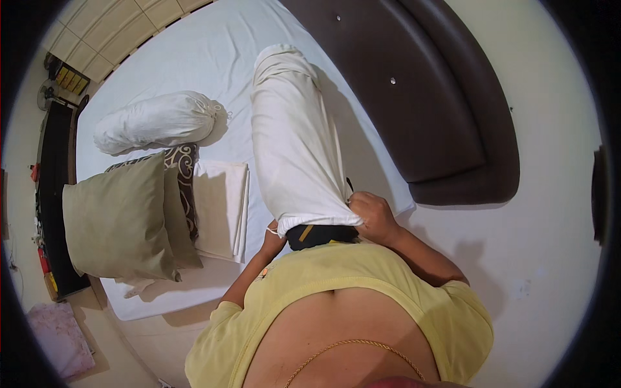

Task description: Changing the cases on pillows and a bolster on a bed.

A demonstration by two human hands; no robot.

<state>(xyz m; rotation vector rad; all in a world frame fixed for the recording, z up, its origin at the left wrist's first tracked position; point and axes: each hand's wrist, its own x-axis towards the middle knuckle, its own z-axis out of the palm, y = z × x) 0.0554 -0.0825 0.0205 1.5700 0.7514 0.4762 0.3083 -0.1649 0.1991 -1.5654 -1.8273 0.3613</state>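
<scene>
A long white bolster (298, 131) lies on the bed in front of me, its near end reaching my waist. Its white fabric cover has a gathered rim (315, 220) at this end. My right hand (373, 216) pinches the right side of that rim, a small dark strip (349, 184) showing just above the fingers. At the left side of the rim my left hand (275, 238) holds the cloth, most of its fingers hidden behind it. A thin white cord (272, 230) loops out beside that hand.
Another white bolster (153, 121) lies farther left on the white bed sheet (194, 58). Olive cushions (116, 218), a patterned cushion (187, 179) and folded cream cloth (220, 208) sit nearer. A dark padded headboard (412, 106) borders the right side. A standing fan (47, 92) is far left.
</scene>
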